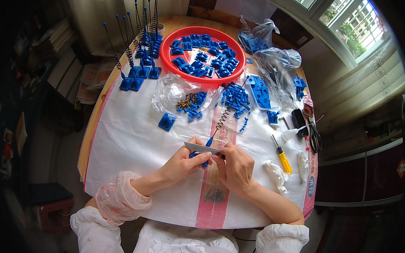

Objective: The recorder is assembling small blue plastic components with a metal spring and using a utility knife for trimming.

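Near the middle of the table, my left hand (177, 166) is closed around a blue plastic spring-wire piece (209, 141). Its black coiled wire (222, 120) slants up and to the right, away from me. Between the fingers of my right hand (238, 170) is a thin flat grey strip (199, 147), held across the blue piece and partly in front of it. Whether the strip touches the blue plastic I cannot tell. A square blue base (167, 122) lies just beyond my left hand. Past it, a clear bag (165, 93) holds brass-coloured screws (189, 101) and small blue parts.
A red round tray (163, 61) full of blue clips stands at the back. Finished-looking upright spring pieces (136, 77) crowd the back left. To the right are a clear box (277, 99), a yellow-handled screwdriver (283, 160), a white bottle (292, 133), scissors (316, 139) and crumpled tissue (275, 175).
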### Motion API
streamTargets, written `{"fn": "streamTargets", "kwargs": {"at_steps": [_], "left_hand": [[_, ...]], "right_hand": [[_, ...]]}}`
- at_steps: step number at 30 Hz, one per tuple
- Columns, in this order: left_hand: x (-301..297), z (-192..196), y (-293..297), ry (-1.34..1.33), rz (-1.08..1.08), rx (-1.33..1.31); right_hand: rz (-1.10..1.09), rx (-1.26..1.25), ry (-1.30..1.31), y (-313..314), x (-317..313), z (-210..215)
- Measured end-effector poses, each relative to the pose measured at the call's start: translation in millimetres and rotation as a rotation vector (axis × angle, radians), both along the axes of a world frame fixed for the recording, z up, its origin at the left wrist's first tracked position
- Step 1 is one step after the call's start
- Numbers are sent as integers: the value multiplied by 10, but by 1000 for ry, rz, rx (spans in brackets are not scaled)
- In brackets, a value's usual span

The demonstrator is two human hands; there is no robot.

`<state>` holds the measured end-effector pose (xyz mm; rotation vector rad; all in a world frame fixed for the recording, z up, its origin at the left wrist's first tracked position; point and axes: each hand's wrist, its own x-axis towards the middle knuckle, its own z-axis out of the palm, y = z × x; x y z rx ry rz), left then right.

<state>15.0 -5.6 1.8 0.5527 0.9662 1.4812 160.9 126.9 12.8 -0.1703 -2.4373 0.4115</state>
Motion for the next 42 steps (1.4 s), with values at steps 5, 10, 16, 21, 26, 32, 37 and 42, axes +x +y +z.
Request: {"fn": "streamTargets", "kwargs": {"at_steps": [5, 10, 16, 21, 26, 32, 37, 42], "left_hand": [[-2, 18, 5, 0, -5, -3], [13, 59, 10, -3, 11, 4], [-1, 76, 10, 39, 4, 20], [2, 38, 13, 49, 6, 26], [-6, 77, 12, 65, -4, 15], [-8, 123, 4, 113, -5, -16], [-4, 125, 8, 139, 6, -20], [12, 72, 38, 202, 14, -30]], "right_hand": [[4, -4, -4, 4, 8, -3], [-2, -2, -2, 0, 8, -5], [-4, 26, 2, -6, 3, 15], [0, 28, 11, 2, 3, 1], [2, 28, 9, 3, 2, 6], [-9, 45, 6, -5, -3, 16], [-25, 67, 6, -17, -8, 40], [-26, 81, 19, 6, 2, 20]]}}
